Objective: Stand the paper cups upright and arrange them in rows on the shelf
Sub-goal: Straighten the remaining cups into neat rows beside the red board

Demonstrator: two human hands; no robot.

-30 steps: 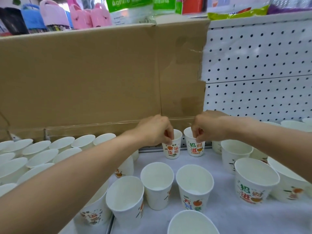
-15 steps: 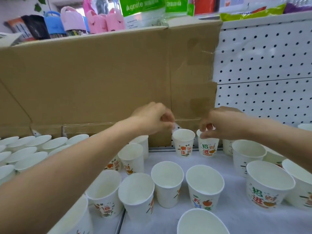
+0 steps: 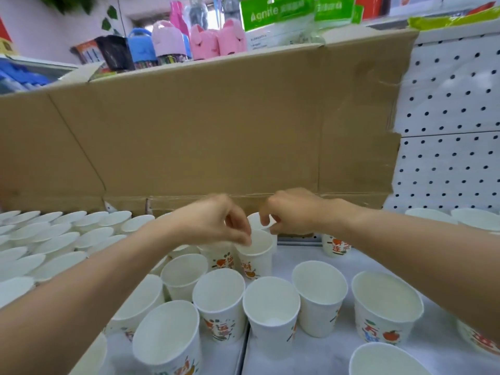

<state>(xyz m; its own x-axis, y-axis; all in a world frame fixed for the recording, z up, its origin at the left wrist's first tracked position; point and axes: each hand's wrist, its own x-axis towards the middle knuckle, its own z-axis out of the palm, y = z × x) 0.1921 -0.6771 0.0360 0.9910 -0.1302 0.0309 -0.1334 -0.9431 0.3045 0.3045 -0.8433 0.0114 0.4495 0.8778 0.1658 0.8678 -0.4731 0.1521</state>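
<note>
All cups (image 3: 219, 301) stand upright on the shelf (image 3: 338, 355). Our left hand (image 3: 213, 220) pinches one cup (image 3: 255, 255) by its rim and our right hand (image 3: 295, 212) pinches the far cup (image 3: 255, 220). The near ones look not yet in rows.

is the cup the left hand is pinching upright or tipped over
Upright, perhaps slightly tilted: the cup has its open mouth facing up, base down, as the left hand pinches its rim.

place: shop | cues: pegboard shelving (image 3: 446, 109); packaged goods (image 3: 273, 14); massed paper cups (image 3: 219, 301)
</note>
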